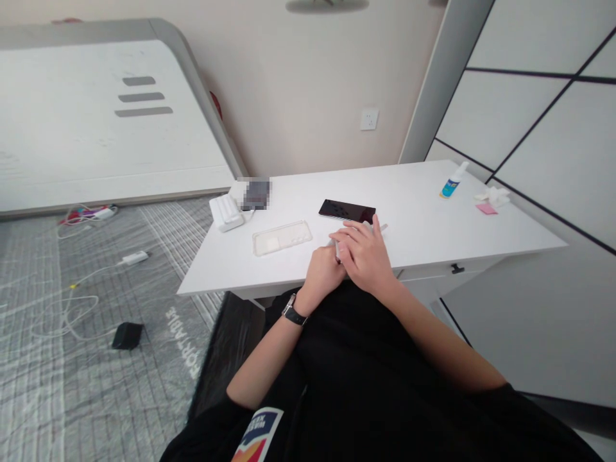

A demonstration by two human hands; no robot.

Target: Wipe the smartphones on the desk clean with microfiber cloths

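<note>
At the front edge of the white desk (414, 240), my left hand (325, 273) is closed, its fingers mostly covered. Over it lies my right hand (364, 255), fingers stretched and spread, one finger pointing away from me. A whitish thing (384, 227) shows in small parts around and under the right hand; its kind is hidden. Just beyond my fingers a dark phone (346, 210) rests face up. To the left of my hands lies a clear phone case (282, 238), flat on the desk.
At the desk's left end are a white boxy device (226, 213) and a blurred-out dark object (257, 194). A spray bottle (450, 183), pink paper (487, 209) and crumpled tissue (495, 195) lie to the right. Cables and a black adapter (128, 335) lie on the bed at left.
</note>
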